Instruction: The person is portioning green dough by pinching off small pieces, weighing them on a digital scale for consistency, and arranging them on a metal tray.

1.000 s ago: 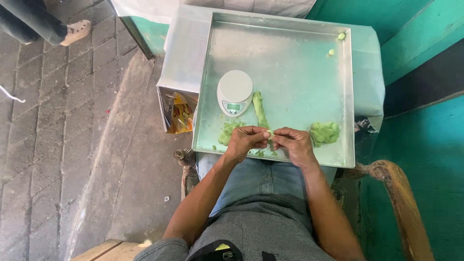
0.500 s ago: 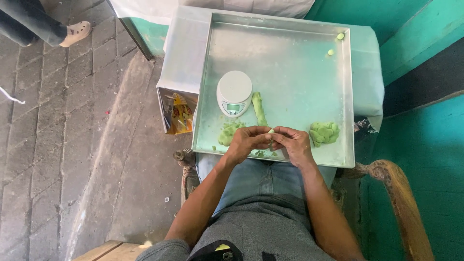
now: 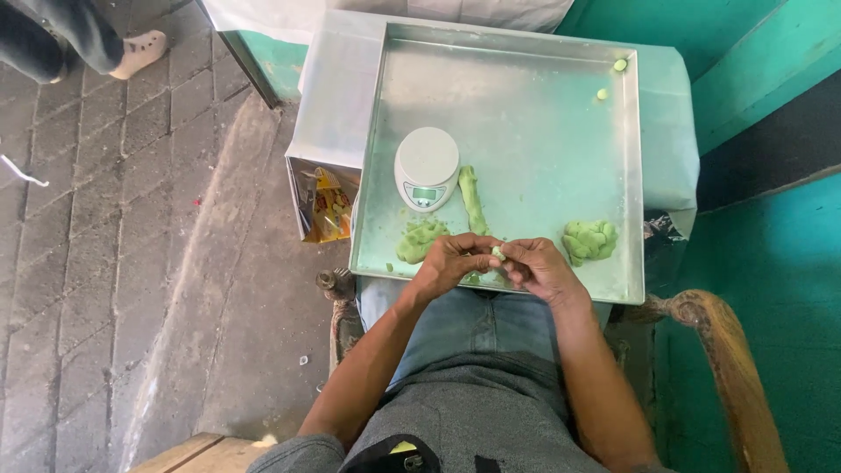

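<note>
Both hands meet over the near edge of a large metal tray. My left hand and my right hand pinch a small piece of green dough between their fingertips. A rolled strip of green dough lies just beyond the hands. One green dough lump sits left of my left hand, another dough lump right of my right hand. A small round white scale stands on the tray behind the left lump.
Two small green dough balls lie in the tray's far right corner. A box with colourful packets hangs left of the tray. A wooden chair arm is at right. Another person's foot is at top left on the paving.
The hands stay together at the tray's near edge, fingers shifting slightly around the small dough piece. Nothing else on the tray has moved.
</note>
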